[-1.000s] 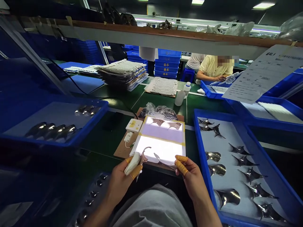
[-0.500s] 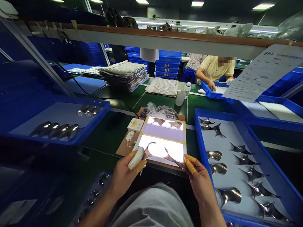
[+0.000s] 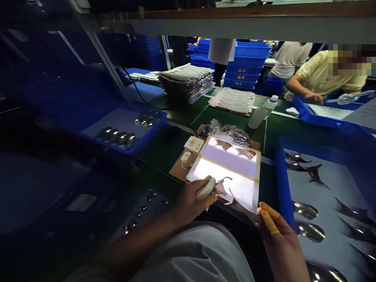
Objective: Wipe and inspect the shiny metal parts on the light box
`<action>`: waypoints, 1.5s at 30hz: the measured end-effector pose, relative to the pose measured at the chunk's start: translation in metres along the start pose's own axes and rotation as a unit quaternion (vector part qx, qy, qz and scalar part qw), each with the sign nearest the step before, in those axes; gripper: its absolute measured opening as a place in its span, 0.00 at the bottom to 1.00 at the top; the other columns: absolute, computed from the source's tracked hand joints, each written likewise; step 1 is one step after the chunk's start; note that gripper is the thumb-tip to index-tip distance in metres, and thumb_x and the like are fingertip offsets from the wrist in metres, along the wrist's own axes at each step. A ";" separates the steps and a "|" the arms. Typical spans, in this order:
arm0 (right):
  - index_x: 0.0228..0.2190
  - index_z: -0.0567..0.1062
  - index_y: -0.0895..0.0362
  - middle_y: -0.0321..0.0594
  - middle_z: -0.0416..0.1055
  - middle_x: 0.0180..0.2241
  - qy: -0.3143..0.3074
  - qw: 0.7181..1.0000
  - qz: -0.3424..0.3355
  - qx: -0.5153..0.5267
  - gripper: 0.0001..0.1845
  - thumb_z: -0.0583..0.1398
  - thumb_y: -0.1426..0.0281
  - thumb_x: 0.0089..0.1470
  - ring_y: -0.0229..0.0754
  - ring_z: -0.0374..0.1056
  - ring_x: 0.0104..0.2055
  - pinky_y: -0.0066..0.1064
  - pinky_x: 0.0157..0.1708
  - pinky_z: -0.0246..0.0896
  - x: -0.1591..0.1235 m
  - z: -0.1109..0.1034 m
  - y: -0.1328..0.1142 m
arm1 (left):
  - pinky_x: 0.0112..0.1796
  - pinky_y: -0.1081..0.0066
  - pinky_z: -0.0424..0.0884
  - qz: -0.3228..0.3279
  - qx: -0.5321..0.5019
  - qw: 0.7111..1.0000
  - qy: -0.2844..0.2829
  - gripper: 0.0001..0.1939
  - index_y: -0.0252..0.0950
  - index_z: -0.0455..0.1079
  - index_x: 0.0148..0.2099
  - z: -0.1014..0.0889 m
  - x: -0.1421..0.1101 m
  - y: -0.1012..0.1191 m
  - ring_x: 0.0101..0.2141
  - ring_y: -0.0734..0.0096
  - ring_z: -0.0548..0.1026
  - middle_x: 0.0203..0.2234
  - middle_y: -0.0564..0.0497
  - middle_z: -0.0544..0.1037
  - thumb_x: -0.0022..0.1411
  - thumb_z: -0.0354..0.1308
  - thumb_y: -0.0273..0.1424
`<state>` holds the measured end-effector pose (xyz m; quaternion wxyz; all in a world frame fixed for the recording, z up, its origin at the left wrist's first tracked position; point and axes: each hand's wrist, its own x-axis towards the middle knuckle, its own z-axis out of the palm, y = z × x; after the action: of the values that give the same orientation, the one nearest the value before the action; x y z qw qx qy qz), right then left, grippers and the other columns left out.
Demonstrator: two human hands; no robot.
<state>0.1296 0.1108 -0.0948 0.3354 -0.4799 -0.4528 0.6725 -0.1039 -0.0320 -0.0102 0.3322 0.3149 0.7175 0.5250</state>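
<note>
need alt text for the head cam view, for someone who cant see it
Seen from the wearer's head, a left hand gripping a white cloth and a right hand with orange finger cots hold shiny curved metal over a lit light panel. A blue tray of similar polished metal pieces sits to the right.

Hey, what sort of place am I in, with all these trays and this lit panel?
Most likely a factory inspection line: there's a light panel on a long green workbench, blue trays of shiny metal pieces, and stacked blue crates behind.
</note>
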 end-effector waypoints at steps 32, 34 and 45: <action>0.40 0.83 0.60 0.37 0.74 0.25 -0.090 0.983 -0.003 -0.159 0.25 0.72 0.56 0.43 0.36 0.63 0.23 0.31 0.26 0.58 0.094 0.094 -0.032 | 0.56 0.64 0.72 0.140 0.107 0.980 0.091 0.24 0.36 0.76 0.57 -0.059 0.070 -0.036 0.55 0.51 0.76 0.52 0.45 0.80 0.62 0.66 0.42; 0.44 0.82 0.60 0.38 0.75 0.24 -0.071 0.971 -0.015 -0.227 0.26 0.69 0.55 0.49 0.39 0.65 0.24 0.32 0.27 0.59 0.093 0.090 -0.033 | 0.58 0.63 0.70 0.209 0.179 0.959 0.064 0.21 0.35 0.76 0.55 -0.052 0.090 -0.032 0.56 0.52 0.74 0.51 0.44 0.80 0.63 0.64 0.39; 0.55 0.76 0.55 0.39 0.76 0.33 -0.105 0.974 0.001 -0.202 0.31 0.66 0.51 0.56 0.44 0.72 0.32 0.34 0.30 0.69 0.058 0.094 -0.022 | 0.45 0.63 0.79 0.334 0.334 0.876 -0.100 0.17 0.36 0.73 0.56 -0.013 0.152 -0.057 0.45 0.58 0.81 0.47 0.43 0.81 0.67 0.64 0.34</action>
<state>0.0224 0.1435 -0.0825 0.1815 -0.4649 -0.6118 0.6137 -0.2090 0.0684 -0.0845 0.0825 0.6791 0.6650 0.2997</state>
